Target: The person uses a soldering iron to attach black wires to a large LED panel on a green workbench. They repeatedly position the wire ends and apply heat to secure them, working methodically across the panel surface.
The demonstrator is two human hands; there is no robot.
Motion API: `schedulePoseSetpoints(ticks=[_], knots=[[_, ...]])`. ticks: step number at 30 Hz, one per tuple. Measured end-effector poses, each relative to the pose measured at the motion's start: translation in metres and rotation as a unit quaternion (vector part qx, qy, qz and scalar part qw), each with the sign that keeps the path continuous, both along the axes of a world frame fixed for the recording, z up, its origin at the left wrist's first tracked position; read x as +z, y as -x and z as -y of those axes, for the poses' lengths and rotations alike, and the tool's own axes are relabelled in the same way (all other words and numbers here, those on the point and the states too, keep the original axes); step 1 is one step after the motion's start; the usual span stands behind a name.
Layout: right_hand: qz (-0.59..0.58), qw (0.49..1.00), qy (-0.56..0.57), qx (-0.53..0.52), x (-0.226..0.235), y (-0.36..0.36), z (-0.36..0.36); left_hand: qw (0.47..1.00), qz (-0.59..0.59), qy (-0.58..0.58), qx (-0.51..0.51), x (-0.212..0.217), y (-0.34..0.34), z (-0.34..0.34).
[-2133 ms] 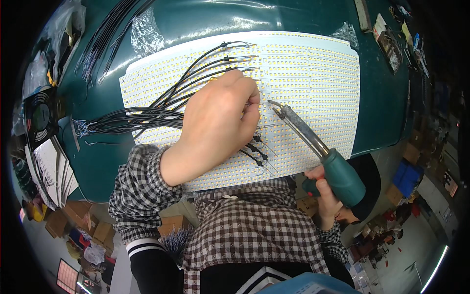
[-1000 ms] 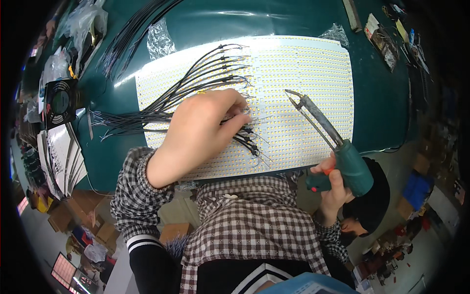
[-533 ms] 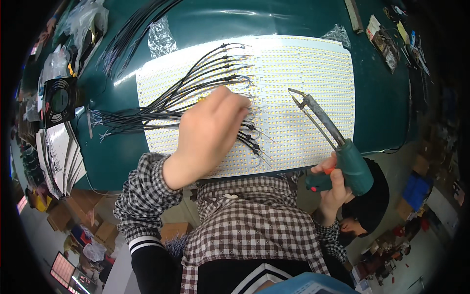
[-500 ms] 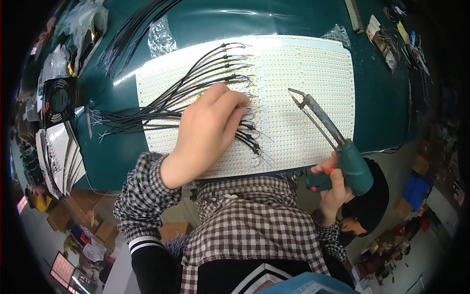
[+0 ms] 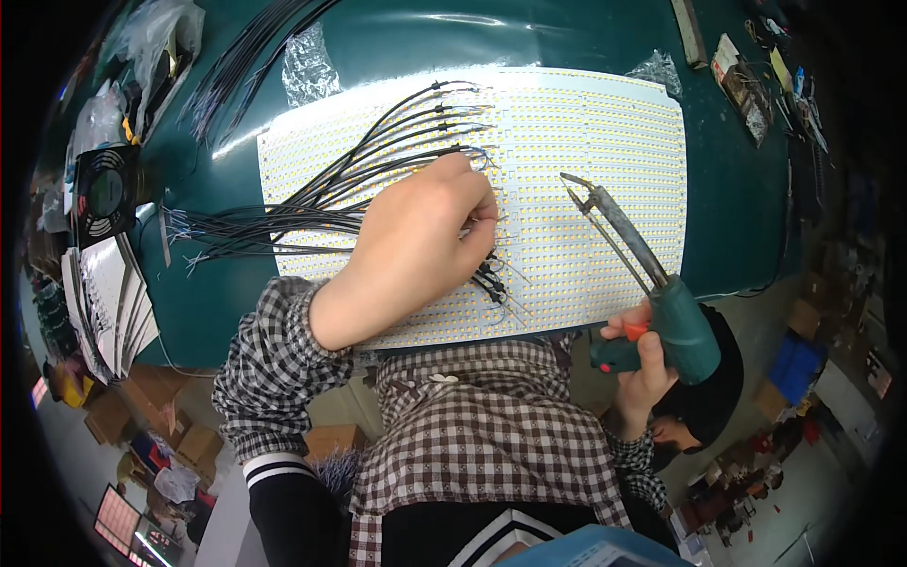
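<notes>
A white LED board [image 5: 624, 170] with rows of small yellowish chips lies on the green table. Black cables [image 5: 326, 184] with thin stripped wire ends fan across its left half. My left hand [image 5: 416, 231] is over the middle of them, thumb and forefinger pinched at the wire end of a black cable; the fingers hide most of that end. My right hand [image 5: 647, 364] grips a green soldering gun [image 5: 685, 321] with a red trigger. Its metal tip points up and left above the board, apart from the wires.
A black fan [image 5: 106, 194] and a stack of white sheets [image 5: 113, 293] stand at the left. Another bundle of black cables [image 5: 246, 61] lies at the far left, beside clear plastic film [image 5: 310, 66]. Assorted tools [image 5: 798, 94] sit at the far right. A person in black [image 5: 713, 387] is beyond my right arm.
My left hand has shifted slightly to the right over the cable ends, still pinched. The soldering gun has barely moved in my right hand. The whole view has shifted a little.
</notes>
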State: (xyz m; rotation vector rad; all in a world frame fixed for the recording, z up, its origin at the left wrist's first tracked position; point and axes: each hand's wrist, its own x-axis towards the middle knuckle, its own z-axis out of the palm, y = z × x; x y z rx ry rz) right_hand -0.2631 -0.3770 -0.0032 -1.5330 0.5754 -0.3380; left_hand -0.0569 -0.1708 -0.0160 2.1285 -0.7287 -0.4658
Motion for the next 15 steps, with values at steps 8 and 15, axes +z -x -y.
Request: schedulePoseSetpoints(ticks=[8, 15], knots=[[-0.023, 0.999, 0.006, 0.033, 0.004, 0.001, -0.002, 0.999, -0.015, 0.001, 0.028, -0.007, -0.004, 0.001], [-0.041, 0.998, -0.005, 0.047, 0.004, 0.009, -0.004, 0.999, 0.006, 0.015, 0.048, -0.010, 0.000, 0.004]])
